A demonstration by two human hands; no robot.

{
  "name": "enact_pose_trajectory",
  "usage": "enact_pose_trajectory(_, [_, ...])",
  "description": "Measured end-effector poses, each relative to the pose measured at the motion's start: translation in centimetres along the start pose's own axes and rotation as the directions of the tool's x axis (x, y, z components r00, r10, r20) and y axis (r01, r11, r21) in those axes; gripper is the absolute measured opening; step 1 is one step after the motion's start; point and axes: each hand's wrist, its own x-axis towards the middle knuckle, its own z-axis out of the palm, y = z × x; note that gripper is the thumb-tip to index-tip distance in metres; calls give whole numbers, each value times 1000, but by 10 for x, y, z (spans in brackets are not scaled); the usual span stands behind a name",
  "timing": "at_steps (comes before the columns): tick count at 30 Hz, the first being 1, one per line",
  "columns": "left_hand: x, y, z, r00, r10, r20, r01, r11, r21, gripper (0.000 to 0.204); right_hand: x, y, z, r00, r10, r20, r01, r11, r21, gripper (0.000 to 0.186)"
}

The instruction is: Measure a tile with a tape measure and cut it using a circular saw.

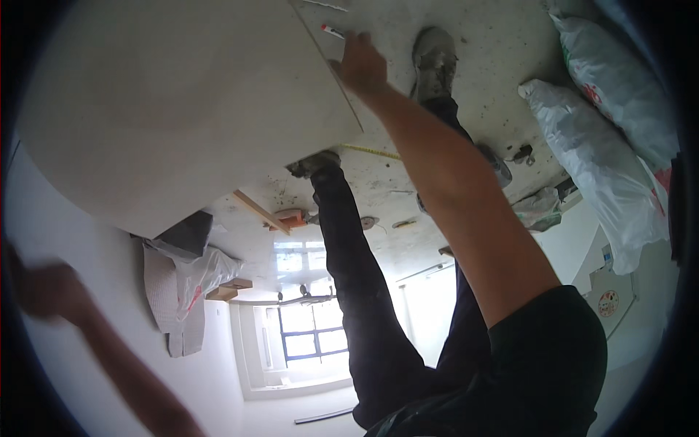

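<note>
A large pale flat board [189, 95] fills the upper left, its straight right edge running down past my right hand [362, 65]. That hand is closed, and a white marker with a red end [333, 31] sticks out from its fingers, above the floor beside the board. The thumb side lies close to the board's edge; whether it touches cannot be made out. At the far left, my left hand [47, 291] is smeared by motion near the dark rim of the picture, apart from the board. Its fingers and anything in them are unclear. A yellow measuring tape [371, 151] lies extended on the floor.
My shoes [435, 58] stand on a dusty floor. Stuffed white sacks [593, 160] lie at right. A wooden strip [261, 211], an orange tool-like object [291, 219] and plastic-wrapped material [193, 273] are scattered beyond the board. A window [313, 331] shows at the bottom.
</note>
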Motion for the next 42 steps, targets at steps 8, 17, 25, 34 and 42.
enact_pose_trajectory(8, [-254, 183, 303, 798, -35, 601, 241, 933, -266, 21, 38, 87, 0, 914, -400, 70, 368, 889, 274, 22])
enact_pose_trajectory(17, [-249, 138, 334, 364, 221, 905, -188, 969, -161, 13, -94, 99, -134, 910, -41, 413, -114, 932, 345, 34])
enact_pose_trajectory(25, [-351, 169, -7, 270, 172, 947, -142, 980, -137, 11, -179, 60, -259, 879, 58, 472, -394, 645, 655, 28])
enact_pose_trajectory(34, [-363, 331, -229, 495, -776, 390, 696, 623, 356, 16, -174, 143, -400, 905, 208, 372, -419, 593, 688, 27])
enact_pose_trajectory(42, [-188, 292, -334, 535, -624, -569, 843, 347, 411, 29, -139, 142, -469, 916, 244, 320, -396, 687, 609, 26])
